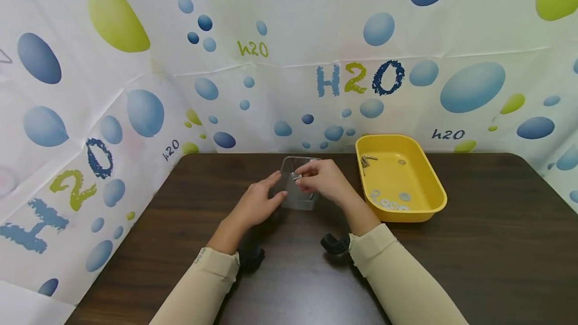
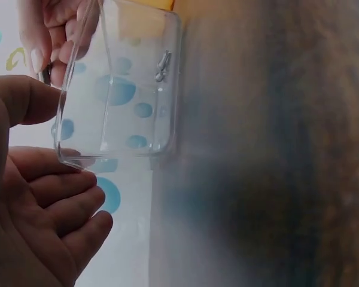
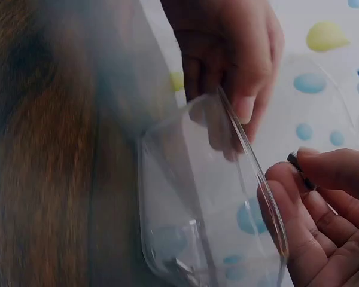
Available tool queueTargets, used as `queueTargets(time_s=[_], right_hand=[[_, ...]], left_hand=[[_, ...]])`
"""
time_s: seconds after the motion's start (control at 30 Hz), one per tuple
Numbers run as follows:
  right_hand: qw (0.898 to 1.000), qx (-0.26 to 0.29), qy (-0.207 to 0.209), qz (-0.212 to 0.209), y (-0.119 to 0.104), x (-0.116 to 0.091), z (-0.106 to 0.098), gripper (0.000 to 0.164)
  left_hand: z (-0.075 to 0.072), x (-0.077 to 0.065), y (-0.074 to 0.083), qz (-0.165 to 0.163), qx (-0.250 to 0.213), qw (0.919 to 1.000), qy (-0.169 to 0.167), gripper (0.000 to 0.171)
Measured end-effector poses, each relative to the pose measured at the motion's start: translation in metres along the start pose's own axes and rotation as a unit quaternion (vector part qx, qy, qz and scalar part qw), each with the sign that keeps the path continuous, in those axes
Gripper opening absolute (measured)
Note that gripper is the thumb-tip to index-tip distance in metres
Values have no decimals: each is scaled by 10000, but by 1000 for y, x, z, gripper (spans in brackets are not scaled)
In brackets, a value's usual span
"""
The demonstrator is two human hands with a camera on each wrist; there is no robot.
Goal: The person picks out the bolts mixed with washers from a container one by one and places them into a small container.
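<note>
A clear plastic container stands on the table, its rim and walls see-through. My left hand is at its left side, thumb by the rim and the other fingers loosely bent near the corner in the left wrist view. Over the container, my right hand pinches a small metal bolt between thumb and index finger; ridges show on its dark end. Small metal pieces, apparently bolts, lie inside the container.
A yellow tray stands right of the container, close to my right forearm. Several washers and a few bolts lie in it. A white sheet with printed drops hangs behind the dark wooden table.
</note>
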State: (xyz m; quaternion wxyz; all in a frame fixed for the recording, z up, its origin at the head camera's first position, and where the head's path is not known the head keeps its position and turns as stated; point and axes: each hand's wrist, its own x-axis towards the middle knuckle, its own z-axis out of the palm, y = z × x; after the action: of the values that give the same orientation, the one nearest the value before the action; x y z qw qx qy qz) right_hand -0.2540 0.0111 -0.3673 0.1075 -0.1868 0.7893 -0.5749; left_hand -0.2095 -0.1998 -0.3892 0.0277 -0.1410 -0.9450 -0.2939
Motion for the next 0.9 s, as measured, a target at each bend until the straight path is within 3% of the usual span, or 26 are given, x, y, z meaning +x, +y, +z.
queueTargets(time_s=[0.2,0.43,0.9], right_hand=[[9959,-882,-138,-147,-3,4,10,26],[9725,-2210,-227,-696,-4,10,18,24],[9537,-2751,-602,-1057,-2,11,25,19]], left_hand=[[-4,2,1,-48,-240,9994,-251,57],[-8,5,2,19,-312,9988,-368,57],[-5,5,-1,-15,-306,9991,-296,56]])
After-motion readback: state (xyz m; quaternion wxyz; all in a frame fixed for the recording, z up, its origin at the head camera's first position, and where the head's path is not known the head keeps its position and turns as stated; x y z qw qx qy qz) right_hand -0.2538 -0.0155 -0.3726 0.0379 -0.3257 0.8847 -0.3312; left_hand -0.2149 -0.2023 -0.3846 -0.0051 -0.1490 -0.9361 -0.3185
